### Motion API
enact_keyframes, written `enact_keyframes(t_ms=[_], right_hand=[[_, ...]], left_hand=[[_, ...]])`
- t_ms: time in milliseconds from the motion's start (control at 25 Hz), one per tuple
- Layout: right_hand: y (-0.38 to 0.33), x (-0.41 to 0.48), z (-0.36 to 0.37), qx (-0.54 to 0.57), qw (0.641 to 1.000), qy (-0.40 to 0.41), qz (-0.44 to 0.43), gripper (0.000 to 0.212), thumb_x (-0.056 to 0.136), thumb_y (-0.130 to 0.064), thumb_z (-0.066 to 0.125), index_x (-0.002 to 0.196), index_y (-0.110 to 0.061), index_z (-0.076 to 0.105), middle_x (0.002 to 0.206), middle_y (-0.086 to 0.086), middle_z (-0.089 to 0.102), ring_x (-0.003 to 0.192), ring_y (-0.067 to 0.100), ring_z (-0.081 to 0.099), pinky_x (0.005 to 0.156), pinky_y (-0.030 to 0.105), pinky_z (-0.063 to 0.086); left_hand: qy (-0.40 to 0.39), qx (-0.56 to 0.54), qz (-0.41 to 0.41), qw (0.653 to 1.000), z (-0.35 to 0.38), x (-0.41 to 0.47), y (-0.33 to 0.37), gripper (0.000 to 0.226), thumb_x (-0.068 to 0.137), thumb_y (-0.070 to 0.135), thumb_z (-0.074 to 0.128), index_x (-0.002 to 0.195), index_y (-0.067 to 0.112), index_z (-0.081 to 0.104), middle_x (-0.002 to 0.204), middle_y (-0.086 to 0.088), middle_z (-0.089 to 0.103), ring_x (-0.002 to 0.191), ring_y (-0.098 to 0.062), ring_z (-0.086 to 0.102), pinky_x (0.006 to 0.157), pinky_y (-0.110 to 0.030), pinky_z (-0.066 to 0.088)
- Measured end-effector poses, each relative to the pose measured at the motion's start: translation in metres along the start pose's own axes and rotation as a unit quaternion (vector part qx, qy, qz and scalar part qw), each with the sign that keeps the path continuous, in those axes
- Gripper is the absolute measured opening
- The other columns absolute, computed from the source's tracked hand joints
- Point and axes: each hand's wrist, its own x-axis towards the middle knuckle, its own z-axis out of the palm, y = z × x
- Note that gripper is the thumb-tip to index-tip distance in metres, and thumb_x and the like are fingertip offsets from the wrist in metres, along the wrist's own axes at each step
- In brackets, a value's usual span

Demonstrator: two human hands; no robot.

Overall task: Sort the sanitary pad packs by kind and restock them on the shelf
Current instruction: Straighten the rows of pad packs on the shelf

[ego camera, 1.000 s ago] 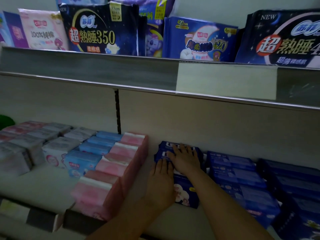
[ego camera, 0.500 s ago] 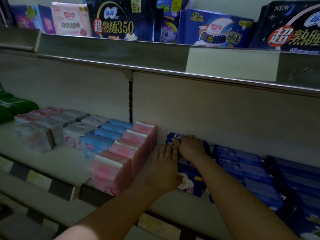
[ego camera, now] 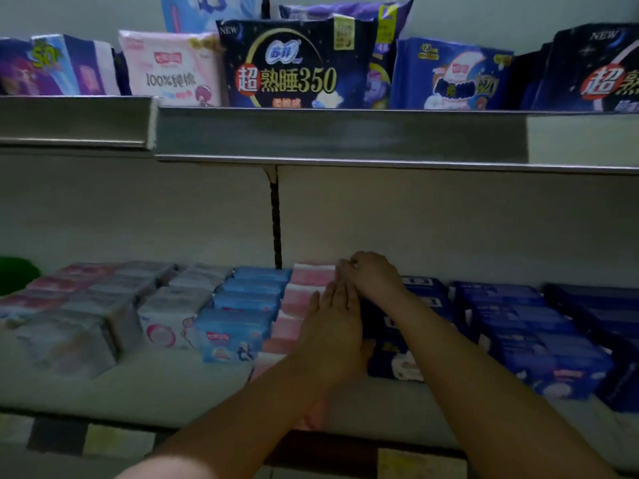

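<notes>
We pressed our left hand (ego camera: 333, 326), fingers straight, against the navy pack row (ego camera: 425, 292) beside the pink packs (ego camera: 307, 281), our right hand (ego camera: 375, 278) curled over its rear.

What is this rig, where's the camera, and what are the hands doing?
No machine here: a person works with two bare hands. Every picture comes from one wide-angle camera worn on the head, looking forward and down. On the pale lower shelf lie rows of small soft plastic packs: whitish packs, light-blue packs, pink packs, then dark-blue packs. Larger upright packs stand on the metal-fronted upper shelf. The left hand, fingers straight, sits between the pink and dark-blue packs, against the latter's side. The right hand rests on the back of that dark-blue row; whether it grips is unclear.
</notes>
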Motion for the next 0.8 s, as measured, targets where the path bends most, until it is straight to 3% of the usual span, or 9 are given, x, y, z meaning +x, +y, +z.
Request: enact_keyframes(t_ms=[160,240,320,360,440,520,640,800], right_hand=[[-0.033,0.006,0.02,0.04,0.999,0.015,0.013,0.045,0.098,-0.038,0.037,0.122,-0.005,0.054,0.124,0.015,0.055,0.11,0.029,0.052,0.094,0.039,0.043],[-0.046,0.011,0.029,0.052,0.998,0.004,0.024,0.049,0.098,-0.038,0.04,0.135,-0.008,0.044,0.136,0.015,0.046,0.121,0.03,0.046,0.101,0.04,0.039],[-0.057,0.016,0.038,0.04,0.998,-0.021,0.037,0.057,0.096,-0.042,0.042,0.144,-0.014,0.031,0.145,0.013,0.034,0.129,0.031,0.037,0.105,0.044,0.035],[-0.062,0.018,0.042,0.026,0.998,-0.04,0.05,0.06,0.095,-0.045,0.042,0.146,-0.018,0.025,0.148,0.013,0.028,0.131,0.033,0.032,0.106,0.045,0.033],[-0.07,0.024,0.052,-0.016,0.993,-0.082,0.086,0.064,0.092,-0.05,0.041,0.147,-0.024,0.02,0.148,0.013,0.022,0.131,0.037,0.028,0.107,0.045,0.029],[-0.075,0.031,0.065,-0.06,0.986,-0.115,0.104,0.063,0.09,-0.055,0.04,0.143,-0.025,0.027,0.143,0.015,0.027,0.128,0.037,0.031,0.104,0.046,0.027],[-0.079,0.035,0.078,-0.083,0.981,-0.13,0.12,0.061,0.084,-0.058,0.04,0.136,-0.026,0.038,0.135,0.015,0.033,0.122,0.037,0.032,0.098,0.05,0.029],[-0.076,0.034,0.075,-0.08,0.983,-0.119,0.117,0.063,0.083,-0.059,0.043,0.137,-0.027,0.035,0.133,0.014,0.028,0.116,0.034,0.039,0.098,0.046,0.035]], left_hand=[[0.004,0.005,0.025,1.0,-0.002,-0.015,-0.043,0.078,0.096,0.044,0.037,0.147,0.003,-0.005,0.156,-0.015,-0.003,0.145,-0.025,-0.001,0.117,-0.04,-0.001],[-0.018,-0.013,0.028,0.999,-0.001,-0.025,-0.06,0.084,0.091,0.061,0.025,0.147,0.006,-0.004,0.156,-0.013,-0.003,0.145,-0.024,-0.001,0.117,-0.038,-0.001],[-0.037,-0.05,0.035,0.997,-0.001,-0.036,-0.074,0.116,0.062,0.087,-0.007,0.148,0.01,-0.002,0.157,-0.011,-0.005,0.145,-0.023,-0.002,0.117,-0.038,-0.001],[-0.055,-0.065,0.042,0.995,0.0,-0.042,-0.08,0.125,0.051,0.092,-0.01,0.149,0.013,-0.003,0.156,-0.01,-0.008,0.145,-0.023,-0.005,0.116,-0.039,-0.003],[-0.088,-0.072,0.064,0.991,0.004,-0.05,-0.088,0.111,0.067,0.087,0.026,0.148,0.021,-0.01,0.155,-0.006,-0.018,0.143,-0.022,-0.015,0.116,-0.043,-0.007],[-0.112,-0.091,0.081,0.986,0.009,-0.055,-0.089,0.112,0.071,0.068,0.059,0.145,0.031,-0.016,0.152,-0.004,-0.027,0.14,-0.022,-0.026,0.114,-0.048,-0.011],[-0.11,-0.097,0.084,0.986,0.018,-0.053,-0.089,0.118,0.067,0.059,0.07,0.144,0.036,-0.016,0.15,-0.003,-0.033,0.137,-0.023,-0.031,0.113,-0.052,-0.01],[-0.103,-0.127,0.079,0.983,0.024,-0.047,-0.088,0.118,0.066,0.057,0.072,0.145,0.036,-0.013,0.15,-0.001,-0.032,0.138,-0.024,-0.029,0.116,-0.048,-0.003]])
